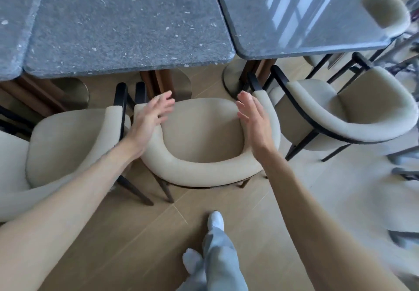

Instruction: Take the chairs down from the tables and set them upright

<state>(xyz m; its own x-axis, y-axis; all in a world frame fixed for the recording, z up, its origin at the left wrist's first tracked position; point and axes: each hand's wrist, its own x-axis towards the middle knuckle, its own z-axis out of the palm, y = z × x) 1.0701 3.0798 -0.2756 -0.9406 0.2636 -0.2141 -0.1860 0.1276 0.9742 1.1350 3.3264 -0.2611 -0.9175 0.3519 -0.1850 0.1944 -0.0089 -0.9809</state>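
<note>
Chair (204, 136) upright on the floor.
Likely bulky, padded; best gripped by its curved backrest. Left hand (152, 118) and right hand (254, 120) hover, fingers spread.

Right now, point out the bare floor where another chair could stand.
Free: the floor behind the middle chair, beside the feet. Also right of it, below the right chair. Crowded: between the left chair, middle chair and table bases.
</note>
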